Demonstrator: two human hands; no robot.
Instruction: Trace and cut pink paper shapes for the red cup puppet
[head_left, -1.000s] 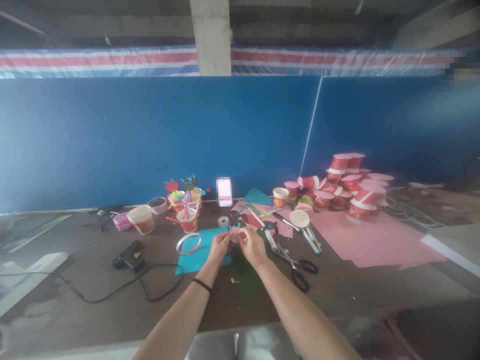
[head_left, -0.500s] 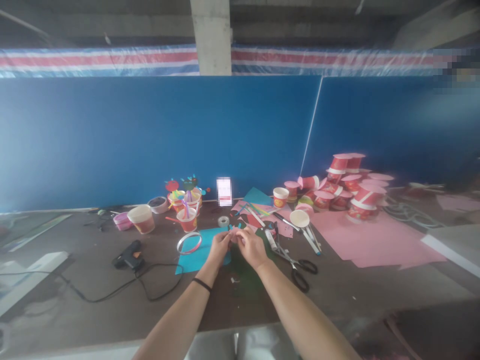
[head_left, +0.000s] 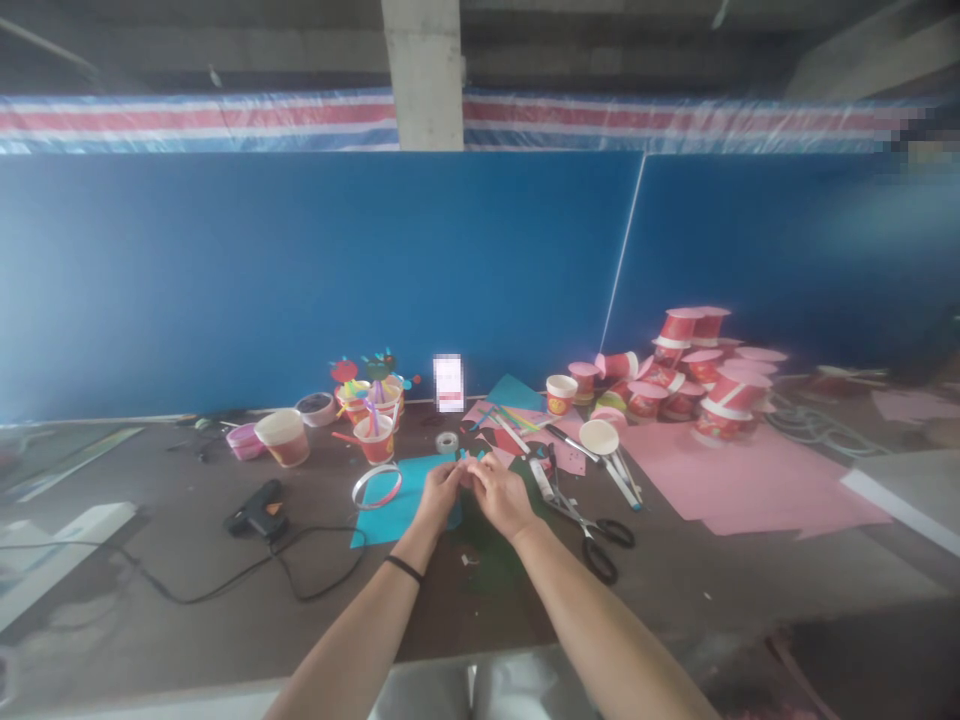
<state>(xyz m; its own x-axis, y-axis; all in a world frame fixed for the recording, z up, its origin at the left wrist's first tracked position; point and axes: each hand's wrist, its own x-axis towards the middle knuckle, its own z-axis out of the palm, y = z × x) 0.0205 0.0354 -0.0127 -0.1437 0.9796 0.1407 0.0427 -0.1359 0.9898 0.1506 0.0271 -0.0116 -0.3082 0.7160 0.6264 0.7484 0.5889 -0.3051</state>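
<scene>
Pinching a seemingly light, flimsy paper piece by its edges, left hand and right hand meet, clamped on it.

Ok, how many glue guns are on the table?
1: a black glue gun on the table, left of the left hand, its cord trailing. Others may be hidden.

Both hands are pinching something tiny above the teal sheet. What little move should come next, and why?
Probably lower the pink piece onto the teal sheet to free one hand. The left hand and right hand both pinch it, fingertips meeting, while the tape and scissors lie untouched nearby.
</scene>
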